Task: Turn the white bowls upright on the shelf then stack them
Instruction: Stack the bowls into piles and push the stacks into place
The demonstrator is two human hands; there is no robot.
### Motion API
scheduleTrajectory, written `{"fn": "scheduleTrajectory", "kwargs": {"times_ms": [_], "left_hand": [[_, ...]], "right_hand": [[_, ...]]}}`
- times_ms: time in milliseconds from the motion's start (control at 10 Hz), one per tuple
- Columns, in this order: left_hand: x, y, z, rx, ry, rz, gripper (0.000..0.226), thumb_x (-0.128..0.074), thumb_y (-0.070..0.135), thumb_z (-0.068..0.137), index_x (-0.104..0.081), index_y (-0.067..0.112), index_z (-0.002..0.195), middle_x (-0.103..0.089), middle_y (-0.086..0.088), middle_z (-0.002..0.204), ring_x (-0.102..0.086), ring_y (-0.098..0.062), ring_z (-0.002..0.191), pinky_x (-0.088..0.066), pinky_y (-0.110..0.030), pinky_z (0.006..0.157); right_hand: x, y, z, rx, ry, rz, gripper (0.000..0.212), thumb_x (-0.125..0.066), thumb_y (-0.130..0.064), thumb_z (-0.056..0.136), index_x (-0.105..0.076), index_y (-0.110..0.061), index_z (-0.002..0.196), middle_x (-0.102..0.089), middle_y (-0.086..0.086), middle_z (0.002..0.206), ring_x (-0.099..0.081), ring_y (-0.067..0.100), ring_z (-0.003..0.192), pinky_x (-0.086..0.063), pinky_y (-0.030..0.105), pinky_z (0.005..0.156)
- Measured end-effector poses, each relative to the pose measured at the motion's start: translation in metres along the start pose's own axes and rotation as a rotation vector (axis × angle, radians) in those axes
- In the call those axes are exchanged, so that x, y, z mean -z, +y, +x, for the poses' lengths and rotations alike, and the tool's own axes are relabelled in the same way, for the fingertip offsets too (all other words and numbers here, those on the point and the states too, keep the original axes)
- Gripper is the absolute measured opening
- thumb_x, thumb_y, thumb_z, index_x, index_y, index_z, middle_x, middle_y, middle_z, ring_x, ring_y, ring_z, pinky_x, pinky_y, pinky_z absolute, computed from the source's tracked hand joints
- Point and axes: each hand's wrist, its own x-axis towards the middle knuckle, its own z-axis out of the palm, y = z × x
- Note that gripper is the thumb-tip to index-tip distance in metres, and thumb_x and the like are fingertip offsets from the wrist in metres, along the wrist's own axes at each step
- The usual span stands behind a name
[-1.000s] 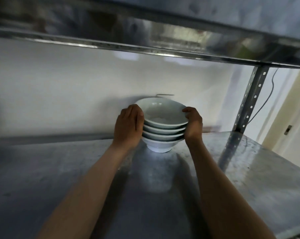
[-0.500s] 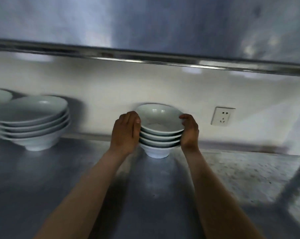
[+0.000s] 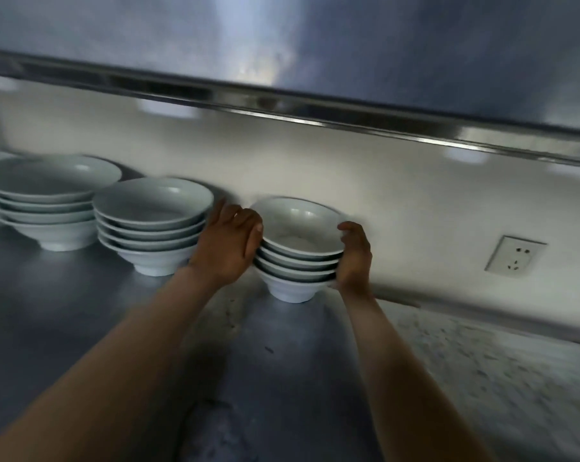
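Observation:
A stack of several upright white bowls (image 3: 298, 235) stands on the steel shelf (image 3: 282, 368) close to the back wall. My left hand (image 3: 228, 245) cups the stack's left side, its fingers curved against the rims. On the stack's right side is my right hand (image 3: 355, 258), which grips it with the thumb over the top rim and the fingers under the lower bowls. The picture is blurred by motion, so I cannot tell whether the foot of the stack touches the shelf.
Left of my hands, another stack of white bowls (image 3: 152, 225) nearly touches my left hand. A wider stack (image 3: 48, 201) stands further left. A wall socket (image 3: 515, 256) is on the right. The upper shelf's edge (image 3: 282, 110) hangs low overhead.
Both hands have moved the held stack leftward along the shelf. The shelf post has left the view; the socket and then two other bowl stacks have come into view.

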Motion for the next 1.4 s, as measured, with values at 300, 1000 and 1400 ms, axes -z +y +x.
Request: {"fn": "scheduleTrajectory", "kwargs": {"times_ms": [300, 1000, 1400], "left_hand": [[0.016, -0.054, -0.005, 0.13, -0.042, 0.151, 0.053, -0.022, 0.03, 0.096, -0.069, 0.005, 0.095, -0.069, -0.011, 0.091, -0.057, -0.033, 0.105, -0.021, -0.046, 0.115], [0.022, -0.045, -0.022, 0.259, -0.16, -0.007, 0.069, -0.003, 0.039, 0.095, -0.041, 0.012, 0.145, -0.044, -0.004, 0.15, -0.029, -0.023, 0.145, 0.0, -0.04, 0.121], [0.075, -0.01, -0.054, 0.15, -0.145, -0.224, 0.066, -0.016, 0.038, 0.095, -0.04, 0.001, 0.144, -0.042, -0.017, 0.149, -0.033, -0.032, 0.142, -0.021, -0.053, 0.117]], "right_hand": [[-0.063, -0.002, -0.011, -0.005, -0.105, -0.047, 0.031, -0.037, -0.029, 0.08, -0.064, -0.018, 0.092, -0.059, -0.017, 0.08, -0.053, -0.005, 0.075, -0.04, 0.011, 0.072], [-0.061, -0.043, -0.008, -0.081, -0.24, -0.606, 0.048, -0.037, -0.012, 0.099, -0.036, -0.011, 0.147, -0.038, 0.006, 0.152, -0.039, 0.023, 0.138, -0.029, 0.023, 0.108], [-0.082, -0.088, -0.085, 0.347, -0.376, -0.877, 0.044, -0.032, -0.021, 0.103, -0.038, -0.013, 0.146, -0.032, 0.004, 0.156, -0.027, 0.015, 0.144, -0.013, 0.032, 0.121]]}}
